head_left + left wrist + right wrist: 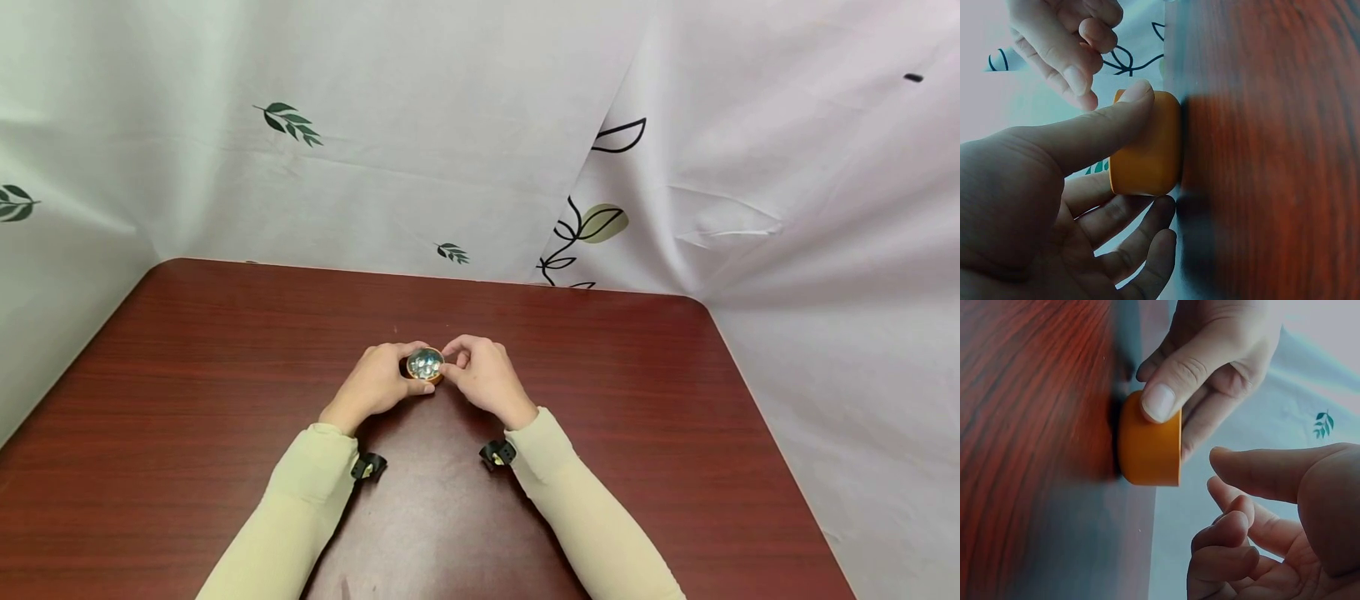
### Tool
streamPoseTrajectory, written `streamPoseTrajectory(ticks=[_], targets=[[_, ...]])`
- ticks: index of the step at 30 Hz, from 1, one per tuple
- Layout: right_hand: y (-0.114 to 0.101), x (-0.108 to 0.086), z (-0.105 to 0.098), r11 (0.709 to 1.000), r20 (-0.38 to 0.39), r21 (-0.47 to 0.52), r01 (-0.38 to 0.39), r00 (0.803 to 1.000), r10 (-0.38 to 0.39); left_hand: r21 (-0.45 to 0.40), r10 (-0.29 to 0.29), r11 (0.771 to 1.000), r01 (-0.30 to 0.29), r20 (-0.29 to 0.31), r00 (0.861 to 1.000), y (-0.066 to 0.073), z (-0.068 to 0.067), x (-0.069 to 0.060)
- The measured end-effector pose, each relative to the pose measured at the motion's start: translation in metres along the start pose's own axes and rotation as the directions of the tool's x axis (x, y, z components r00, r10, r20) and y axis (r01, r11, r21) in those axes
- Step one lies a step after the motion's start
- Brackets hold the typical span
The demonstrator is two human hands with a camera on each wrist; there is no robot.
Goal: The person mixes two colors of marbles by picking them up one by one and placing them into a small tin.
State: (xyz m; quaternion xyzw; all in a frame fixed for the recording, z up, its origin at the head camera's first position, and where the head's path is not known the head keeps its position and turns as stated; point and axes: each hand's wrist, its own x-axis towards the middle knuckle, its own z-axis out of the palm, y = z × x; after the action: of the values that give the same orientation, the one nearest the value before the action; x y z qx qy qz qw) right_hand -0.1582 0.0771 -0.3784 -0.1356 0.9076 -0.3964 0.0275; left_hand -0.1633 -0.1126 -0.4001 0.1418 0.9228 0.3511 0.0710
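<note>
A small round orange container (426, 367) stands on the table at the centre of the head view. Its top face looks shiny, silvery and teal; whether that is a lid or contents I cannot tell. My left hand (375, 381) holds it from the left, thumb on the near side and fingers round the far side. Both wrist views show the smooth orange wall (1150, 147) under that thumb. My right hand (486, 377) hovers at the right rim. In the right wrist view its thumb (1260, 472) and index finger are slightly apart, with nothing visible between them; the other fingers curl loosely.
The reddish-brown wooden table (637, 417) has rounded far corners. White curtains (420, 150) with leaf prints hang behind it and along both sides. A small black camera mount sits at each wrist, the left one (368, 467) and the right one (497, 453).
</note>
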Motion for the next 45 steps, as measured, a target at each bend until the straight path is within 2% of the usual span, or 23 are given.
streamPoseTrajectory(ticks=[7,18,27,45], targets=[[0.004,-0.002,-0.009,1.0,-0.009,0.013,0.026,1.0,-0.025,0.0,0.005,1.0,-0.005,0.0,1.0,0.001,0.0,0.0],[0.014,-0.011,-0.018,0.999,-0.007,0.049,0.005,1.0,-0.005,-0.002,-0.026,1.0,0.026,0.004,1.0,0.001,-0.001,-0.002],[0.027,-0.014,-0.025,0.999,-0.041,0.029,-0.013,0.999,0.014,-0.007,-0.032,0.999,0.033,0.008,0.999,0.001,0.0,-0.002],[0.045,-0.024,-0.04,0.997,-0.04,0.001,-0.076,0.996,0.076,0.007,-0.039,0.999,0.038,0.007,0.999,0.001,0.0,-0.002]])
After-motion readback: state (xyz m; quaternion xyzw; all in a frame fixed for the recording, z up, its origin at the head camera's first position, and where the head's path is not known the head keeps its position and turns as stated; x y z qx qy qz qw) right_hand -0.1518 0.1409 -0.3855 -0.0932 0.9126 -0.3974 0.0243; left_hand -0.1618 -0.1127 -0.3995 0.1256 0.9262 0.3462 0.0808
